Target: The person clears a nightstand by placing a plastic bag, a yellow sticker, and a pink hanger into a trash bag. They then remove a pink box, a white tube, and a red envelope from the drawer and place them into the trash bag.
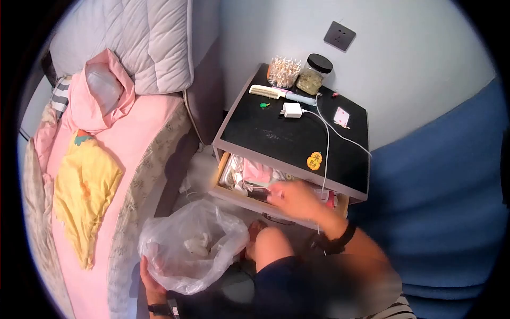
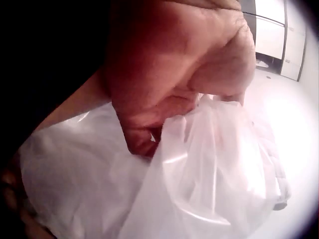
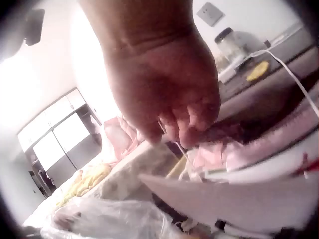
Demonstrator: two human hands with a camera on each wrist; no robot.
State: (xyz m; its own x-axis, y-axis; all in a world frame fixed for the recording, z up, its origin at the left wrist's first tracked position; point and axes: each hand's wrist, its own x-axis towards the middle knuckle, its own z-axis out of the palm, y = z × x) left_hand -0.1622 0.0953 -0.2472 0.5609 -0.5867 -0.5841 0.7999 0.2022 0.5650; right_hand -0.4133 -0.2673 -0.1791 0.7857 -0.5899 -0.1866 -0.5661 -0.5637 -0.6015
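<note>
My left hand [image 1: 152,280] grips the rim of a translucent plastic bag [image 1: 180,260], its fingers curled into the film in the left wrist view, where the hand [image 2: 184,64] is above the bag [image 2: 199,174]. Crumpled white stuff [image 1: 197,244] lies inside the bag. Over the pulled-out drawer [image 1: 345,204] is my right hand [image 1: 300,199], fingers curled, a thin white stick [image 1: 256,185] seeming to stick out from the fingertips. The right wrist view shows this hand [image 3: 164,84] palm side; its fingertips partly hide the stick. Pink and white items [image 1: 256,171] fill the drawer.
On the black nightstand top [image 1: 255,133] are a tub of cotton swabs [image 1: 284,72], a lidded jar [image 1: 313,77], a comb [image 1: 265,92], a charger [image 1: 291,110] with its cable hanging over the drawer, and a card [image 1: 342,117]. A bed with yellow cloth [image 1: 85,186] stands left.
</note>
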